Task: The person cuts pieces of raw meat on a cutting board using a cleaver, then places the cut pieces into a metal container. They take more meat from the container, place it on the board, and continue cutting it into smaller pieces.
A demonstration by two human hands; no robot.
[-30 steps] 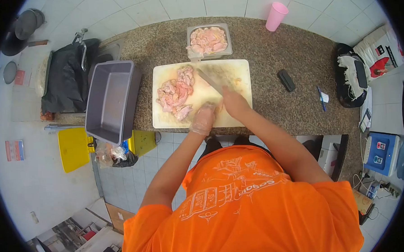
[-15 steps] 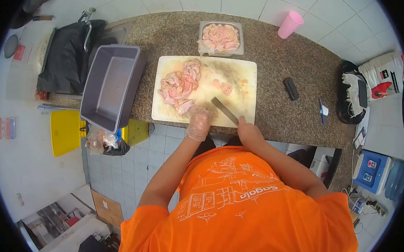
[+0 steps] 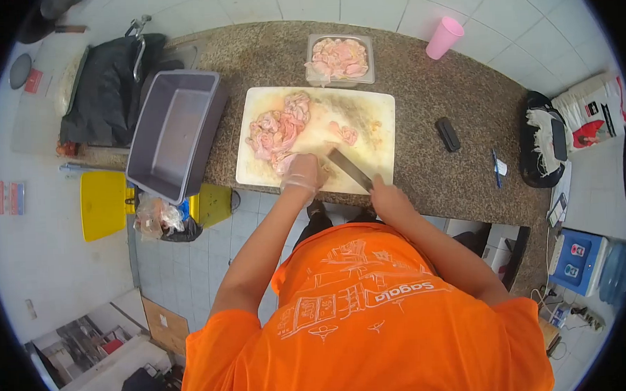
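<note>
A white cutting board (image 3: 365, 106) lies on the speckled stone counter (image 3: 427, 86). A heap of raw pink meat (image 3: 277, 131) covers its left half, and a small single piece (image 3: 345, 133) lies near the middle. My left hand (image 3: 301, 172), in a clear plastic glove, presses on meat at the board's near edge. My right hand (image 3: 390, 198) grips the handle of a knife (image 3: 349, 169) whose blade lies flat over the board, pointing toward the left hand. A metal tray of raw meat (image 3: 340, 59) stands behind the board.
A grey plastic tub (image 3: 174, 135) sits left of the board, partly over the counter edge. A pink cup (image 3: 444, 37) stands at the back right. A dark sharpening block (image 3: 447, 134) and a pen (image 3: 497, 168) lie to the right. A yellow stool (image 3: 104, 204) stands below.
The knife came off the far part of the board and drew back toward me, its blade now low near the front edge. My left hand moved forward onto the meat.
</note>
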